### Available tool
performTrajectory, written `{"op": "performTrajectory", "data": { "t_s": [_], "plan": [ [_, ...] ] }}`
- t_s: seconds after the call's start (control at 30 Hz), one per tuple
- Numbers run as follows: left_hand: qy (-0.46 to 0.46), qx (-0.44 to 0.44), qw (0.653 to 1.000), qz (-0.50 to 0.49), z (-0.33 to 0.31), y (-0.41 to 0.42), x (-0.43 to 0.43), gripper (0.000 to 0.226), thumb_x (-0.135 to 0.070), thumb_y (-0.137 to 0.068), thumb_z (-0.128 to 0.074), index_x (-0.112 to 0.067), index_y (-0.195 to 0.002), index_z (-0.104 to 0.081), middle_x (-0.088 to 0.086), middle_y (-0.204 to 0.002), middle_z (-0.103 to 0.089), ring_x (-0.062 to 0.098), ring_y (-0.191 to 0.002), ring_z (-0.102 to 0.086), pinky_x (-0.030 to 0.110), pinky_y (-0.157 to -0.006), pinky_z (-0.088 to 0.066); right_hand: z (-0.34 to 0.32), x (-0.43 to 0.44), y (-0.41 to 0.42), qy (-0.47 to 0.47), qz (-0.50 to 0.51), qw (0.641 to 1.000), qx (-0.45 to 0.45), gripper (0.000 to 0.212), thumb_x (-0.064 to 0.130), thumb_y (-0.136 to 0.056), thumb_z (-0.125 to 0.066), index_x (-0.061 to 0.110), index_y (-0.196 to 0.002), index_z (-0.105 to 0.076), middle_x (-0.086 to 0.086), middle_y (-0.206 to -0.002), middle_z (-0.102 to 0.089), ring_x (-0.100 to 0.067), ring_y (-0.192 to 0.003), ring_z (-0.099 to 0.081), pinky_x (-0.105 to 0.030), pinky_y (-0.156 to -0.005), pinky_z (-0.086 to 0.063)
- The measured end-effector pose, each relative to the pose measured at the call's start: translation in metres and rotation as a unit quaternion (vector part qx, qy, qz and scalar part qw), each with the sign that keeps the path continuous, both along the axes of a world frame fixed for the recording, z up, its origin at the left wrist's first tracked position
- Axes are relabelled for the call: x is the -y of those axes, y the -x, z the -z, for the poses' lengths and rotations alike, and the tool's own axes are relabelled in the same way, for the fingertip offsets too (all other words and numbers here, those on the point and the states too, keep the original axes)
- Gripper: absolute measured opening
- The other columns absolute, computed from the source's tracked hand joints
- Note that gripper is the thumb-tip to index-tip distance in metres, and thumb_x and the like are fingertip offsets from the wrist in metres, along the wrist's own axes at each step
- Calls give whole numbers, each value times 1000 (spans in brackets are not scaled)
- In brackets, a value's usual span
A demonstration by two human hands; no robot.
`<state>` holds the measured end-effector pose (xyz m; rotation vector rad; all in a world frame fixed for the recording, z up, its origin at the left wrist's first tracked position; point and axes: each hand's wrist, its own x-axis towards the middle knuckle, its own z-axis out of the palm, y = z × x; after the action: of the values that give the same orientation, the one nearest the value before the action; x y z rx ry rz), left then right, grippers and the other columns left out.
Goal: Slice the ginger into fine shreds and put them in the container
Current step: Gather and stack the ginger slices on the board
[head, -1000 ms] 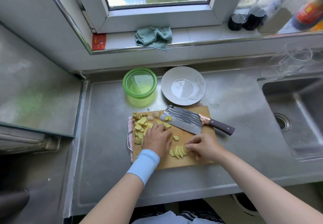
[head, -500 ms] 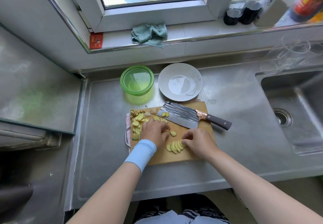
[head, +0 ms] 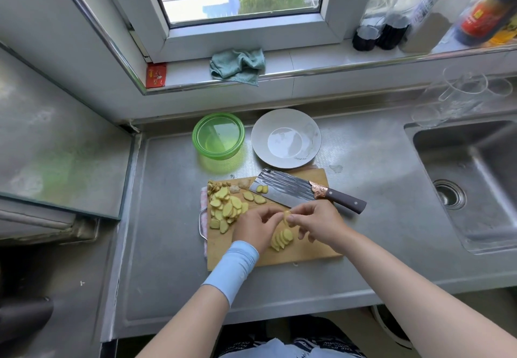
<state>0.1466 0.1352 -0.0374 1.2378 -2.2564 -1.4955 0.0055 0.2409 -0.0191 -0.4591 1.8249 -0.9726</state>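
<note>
You're pinching one ginger slice (head: 286, 214) btwn the fingertips of your left hand (head: 255, 229) & right hand (head: 320, 224), just above the cutting board (head: 307, 254). A fanned row of slices (head: 282, 238) is lying beneath, w/ a bigger pile (head: 226, 208) sitting left. The cleaver (head: 282, 187) is resting flat behind. The green container (head: 218, 135) is standing past the board.

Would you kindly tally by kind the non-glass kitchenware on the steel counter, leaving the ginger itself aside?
Green container: 1
White plate: 1
Cutting board: 1
Cleaver: 1
Pink cloth under the board: 1
Total: 5
</note>
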Motion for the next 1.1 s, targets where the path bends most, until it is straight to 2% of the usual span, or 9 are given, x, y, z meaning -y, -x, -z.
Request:
{"op": "performTrajectory", "data": {
  "t_s": [0.13,0.33,0.5,0.57,0.7,0.8,0.87,1.0,1.1],
  "plan": [
    [274,70,945,164,29,-17,-12,45,-38,-71,-83,-29,-114,-72,-6,-104,-64,16,-101,-51,32,-85,-46,18,-18,2,-46,-2,999,-12,9,11,-84,-80,8,-88,-72,-1,-65,-70,-18,-44,-55,-20,-44,-41],
    [251,87,949,166,37,-17,-20,50,-33,-64,-89,-26,-111,-73,-1,-101,-61,24,-97,-54,37,-82,-53,32,-16,-6,-67,-29,994,-80,11,23,-84,-80,18,-76,-75,-7,-60,-69,-14,-45,-58,-23,-54,-45],
    [258,69,950,160,41,-16,-21,45,-33,-64,-90,-29,-107,-76,-2,-97,-60,23,-92,-52,37,-76,-53,34,-15,-2,-69,-71,986,-134,7,21,-86,-76,24,-81,-77,24,-47,-57,5,-42,-53,-17,-54,-39],
    [269,61,948,161,44,-17,-21,45,-34,-67,-88,-29,-109,-75,-3,-97,-59,21,-91,-50,37,-73,-54,35,-15,-3,-73,-90,980,-160,6,21,-85,-76,25,-87,-80,26,-52,-59,10,-48,-53,-16,-59,-40],
    [290,58,938,181,47,-20,-22,45,-36,-72,-84,-27,-114,-73,-2,-98,-56,20,-91,-46,37,-72,-53,38,-15,-7,-88,-106,965,-223,11,29,-80,-77,30,-91,-81,13,-85,-75,-3,-82,-64,-27,-81,-52],
    [301,56,935,177,48,-20,-21,44,-41,-74,-79,-27,-116,-71,-2,-97,-55,17,-91,-40,37,-69,-54,36,-15,-9,-93,-101,956,-261,11,31,-80,-78,28,-90,-78,10,-87,-73,-9,-88,-66,-27,-82,-51],
    [312,56,931,180,44,-22,-22,46,-51,-81,-61,-27,-119,-69,-2,-97,-56,16,-91,-42,35,-68,-54,32,-13,-9,-103,-121,949,-273,13,31,-81,-77,28,-94,-76,9,-88,-72,-12,-91,-66,-27,-82,-51],
    [318,5,940,122,27,-28,-3,41,-43,-92,-49,-23,-122,-69,-1,-98,-60,20,-88,-53,33,-73,-51,12,4,-9,-105,-143,927,-330,20,33,-87,-69,32,-107,-73,10,-91,-70,-13,-97,-66,-29,-84,-50],
    [320,18,947,18,23,-42,36,30,-27,-89,-52,-21,-110,-72,-1,-95,-61,22,-95,-56,36,-97,-44,-3,38,-21,-44,-167,914,-366,22,34,-91,-64,32,-112,-70,11,-99,-70,-13,-101,-64,-30,-84,-49]
  ]
}}
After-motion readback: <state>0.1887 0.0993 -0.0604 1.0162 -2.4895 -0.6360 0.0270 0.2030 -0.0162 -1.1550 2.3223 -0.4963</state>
